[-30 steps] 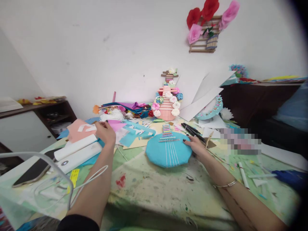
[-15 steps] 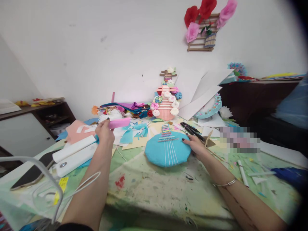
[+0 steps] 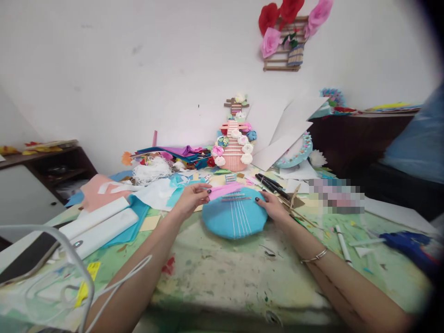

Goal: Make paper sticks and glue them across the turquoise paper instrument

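A round blue paper instrument with white strings down its front lies before me on the table. My right hand grips its right edge, thumb on top. My left hand pinches a strip of pink paper by its left end. The strip lies across the upper part of the instrument and hides most of its neck; only the neck's striped top end shows behind it. Whether the strip touches the surface I cannot tell.
A pink paper lute covered with paper flowers leans on the wall behind. Black pens lie right of centre, a blue glue gun farther right. White rolls lie at the left, and a white cable arches in front.
My left hand has moved right with the pink paper strip, bringing it from beside the instrument to over its neck. My right hand keeps its hold; the view has shifted slightly.
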### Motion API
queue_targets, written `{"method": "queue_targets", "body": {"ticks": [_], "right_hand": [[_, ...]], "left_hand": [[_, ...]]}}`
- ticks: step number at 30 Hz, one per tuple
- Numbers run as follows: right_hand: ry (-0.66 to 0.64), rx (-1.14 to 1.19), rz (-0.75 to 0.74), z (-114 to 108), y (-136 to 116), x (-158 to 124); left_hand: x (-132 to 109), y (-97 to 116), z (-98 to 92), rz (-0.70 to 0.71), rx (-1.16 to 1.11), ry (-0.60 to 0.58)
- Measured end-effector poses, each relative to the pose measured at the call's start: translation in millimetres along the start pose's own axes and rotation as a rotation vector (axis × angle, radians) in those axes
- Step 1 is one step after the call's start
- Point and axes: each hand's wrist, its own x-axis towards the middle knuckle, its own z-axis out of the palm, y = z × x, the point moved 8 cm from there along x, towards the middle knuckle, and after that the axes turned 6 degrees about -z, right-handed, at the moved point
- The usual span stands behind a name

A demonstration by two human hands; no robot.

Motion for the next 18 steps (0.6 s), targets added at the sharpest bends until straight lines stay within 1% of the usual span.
{"method": "queue_targets", "body": {"ticks": [2, 5, 9, 14, 16, 18], "right_hand": [[-0.03, -0.025, -0.008, 1, -2, -1], [-0.04, -0.071, -0.019, 0, -5, -2], [-0.029, -0.143, -0.046, -2, -9, -4], [0.018, -0.229, -0.082, -7, -17, -7], [0.054, -0.308, -0.163, -10, -31, -10], [0.065, -0.413, -0.327, -9, -55, -17]], "left_hand": [[-2, -11, 12.9, -0.062, 0.14, -0.045], [-5, -18, 24.8, -0.063, 0.326, -0.08], [-6, -21, 32.4, -0.045, 0.466, -0.121], [-8, -22, 37.3, -0.013, 0.542, -0.157], [-9, -22, 38.8, 0.002, 0.579, -0.157], [-10, -20, 39.8, 0.023, 0.634, -0.146]]}}
